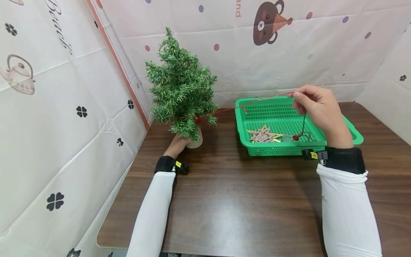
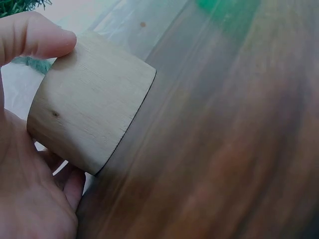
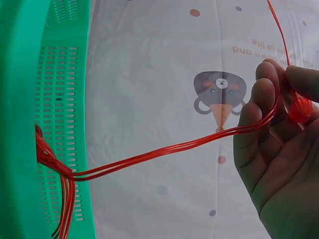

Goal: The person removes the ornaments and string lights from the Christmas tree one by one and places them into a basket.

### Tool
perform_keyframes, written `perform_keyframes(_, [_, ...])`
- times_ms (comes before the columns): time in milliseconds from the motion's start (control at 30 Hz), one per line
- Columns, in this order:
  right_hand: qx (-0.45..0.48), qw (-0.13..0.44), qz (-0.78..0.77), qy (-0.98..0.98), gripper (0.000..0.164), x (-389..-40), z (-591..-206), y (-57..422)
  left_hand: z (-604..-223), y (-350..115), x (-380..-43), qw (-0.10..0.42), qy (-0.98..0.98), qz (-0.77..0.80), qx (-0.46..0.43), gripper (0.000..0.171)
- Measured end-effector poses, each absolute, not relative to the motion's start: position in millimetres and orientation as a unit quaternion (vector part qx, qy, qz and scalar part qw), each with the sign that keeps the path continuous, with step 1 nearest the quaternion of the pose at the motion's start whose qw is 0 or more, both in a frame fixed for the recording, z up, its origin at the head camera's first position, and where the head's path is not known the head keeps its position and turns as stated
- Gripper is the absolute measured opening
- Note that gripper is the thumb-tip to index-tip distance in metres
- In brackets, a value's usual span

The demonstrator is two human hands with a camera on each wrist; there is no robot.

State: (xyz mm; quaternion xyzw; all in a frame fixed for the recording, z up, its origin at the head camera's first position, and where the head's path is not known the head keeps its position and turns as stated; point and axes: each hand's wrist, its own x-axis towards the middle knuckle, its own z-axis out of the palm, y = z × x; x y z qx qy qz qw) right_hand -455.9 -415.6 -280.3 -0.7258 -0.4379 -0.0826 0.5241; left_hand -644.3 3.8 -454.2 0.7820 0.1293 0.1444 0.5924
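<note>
A small artificial Christmas tree stands on a pale wooden base at the left of the table. My left hand grips that base, thumb on its near side and other fingers round the back. A thin red string-light wire runs from the tree's lower branches to my right hand, raised above the green basket. There, thumb and forefinger pinch the wire. In the right wrist view a ribbed red bulb lies by the palm, and doubled red strands hang from the fingers toward the basket.
The green plastic basket sits at the back right, holding a glittery star ornament and a dark red bundle of wire. A patterned cloth wall closes off the back and left. Brown wood table lies in front.
</note>
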Motion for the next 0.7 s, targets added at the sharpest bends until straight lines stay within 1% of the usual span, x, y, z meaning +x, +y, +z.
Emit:
perform_keyframes(100, [-0.728,0.522,-0.082,-0.436,0.018,-455,-281,-415,-453,4,-645,0.606,0.117,0.143,0.774,0.047])
perform_keyframes(367, [-0.729,0.524,-0.084,-0.432,0.018,-457,-280,-415,-430,-9,-661,0.625,0.115,0.123,0.762,0.058])
perform_keyframes(567, [-0.736,0.532,-0.082,-0.410,0.020,-456,-279,-418,-429,-10,-661,0.621,0.118,0.120,0.766,0.074])
perform_keyframes(700, [-0.737,0.542,-0.087,-0.394,0.018,-454,-279,-423,-429,-9,-660,0.626,0.116,0.118,0.762,0.090])
